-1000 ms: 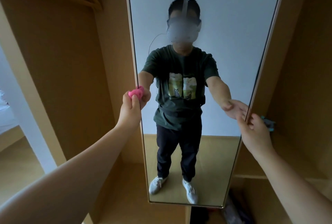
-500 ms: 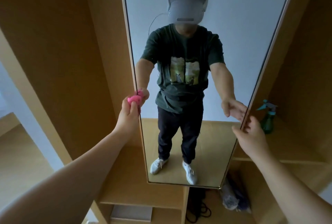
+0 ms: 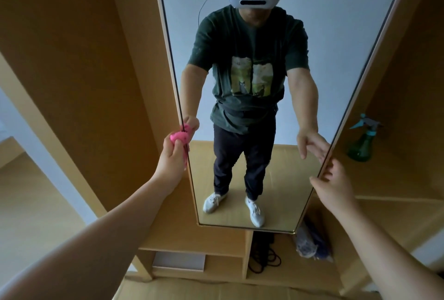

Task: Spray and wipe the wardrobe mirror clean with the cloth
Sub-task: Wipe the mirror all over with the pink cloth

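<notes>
View: head camera, looking forward and down along both bare forearms.

Mirror [image 3: 336, 35]: tall and narrow in a slim pale-gold frame, set upright in the middle of the wardrobe [image 3: 84, 71]. Bottom corners cut at an angle.

Glass: reflects a pale wall, a wooden floor and a standing person in a dark green printed T-shirt, black trousers, white trainers and a grey headset.

Cloth [image 3: 179, 136]: bright pink, bunched into a small wad and pressed against the mirror's left frame edge. One tail hangs down along the frame below the fist.

Left hand [image 3: 171, 162]: closed in a fist round the cloth, thumb laid along the wad, right at the mirror's left edge.

Right hand [image 3: 335, 185]: relaxed and mostly spread, thumb out to the left, fingertips touching the mirror's right frame edge low down. Whether any finger hooks behind the frame cannot be told.

Spray bottle [image 3: 361, 146]: translucent green body with a teal trigger head, upright on the right-hand shelf [image 3: 396, 179]. Behind and to the right of the mirror, apart from the right hand.

Lower compartments: white box [image 3: 179, 261] on the left, black cables [image 3: 264, 259] coiled in the middle. Crumpled plastic bag [image 3: 310, 242] just under the mirror's bottom-right corner.
</notes>
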`<action>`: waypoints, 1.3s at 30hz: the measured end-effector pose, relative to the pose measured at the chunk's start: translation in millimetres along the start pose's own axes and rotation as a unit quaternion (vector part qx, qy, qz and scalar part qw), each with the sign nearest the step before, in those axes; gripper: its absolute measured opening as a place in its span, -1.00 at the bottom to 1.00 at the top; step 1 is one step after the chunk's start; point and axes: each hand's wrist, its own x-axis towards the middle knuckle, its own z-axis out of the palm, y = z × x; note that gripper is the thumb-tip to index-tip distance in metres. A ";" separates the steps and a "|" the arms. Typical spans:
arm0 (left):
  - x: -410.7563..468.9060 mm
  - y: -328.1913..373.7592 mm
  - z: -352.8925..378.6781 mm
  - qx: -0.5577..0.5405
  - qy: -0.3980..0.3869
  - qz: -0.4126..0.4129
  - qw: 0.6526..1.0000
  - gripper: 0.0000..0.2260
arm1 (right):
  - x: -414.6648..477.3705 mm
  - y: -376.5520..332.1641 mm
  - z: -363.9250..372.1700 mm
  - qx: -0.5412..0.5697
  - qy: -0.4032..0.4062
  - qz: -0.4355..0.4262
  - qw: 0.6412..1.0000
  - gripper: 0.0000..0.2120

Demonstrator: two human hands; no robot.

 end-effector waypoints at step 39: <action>-23.3 -137.8 17.1 -0.025 -0.035 -0.153 0.987 -0.61 | -2.8 110.4 60.4 -0.028 -0.013 0.049 0.998 -0.32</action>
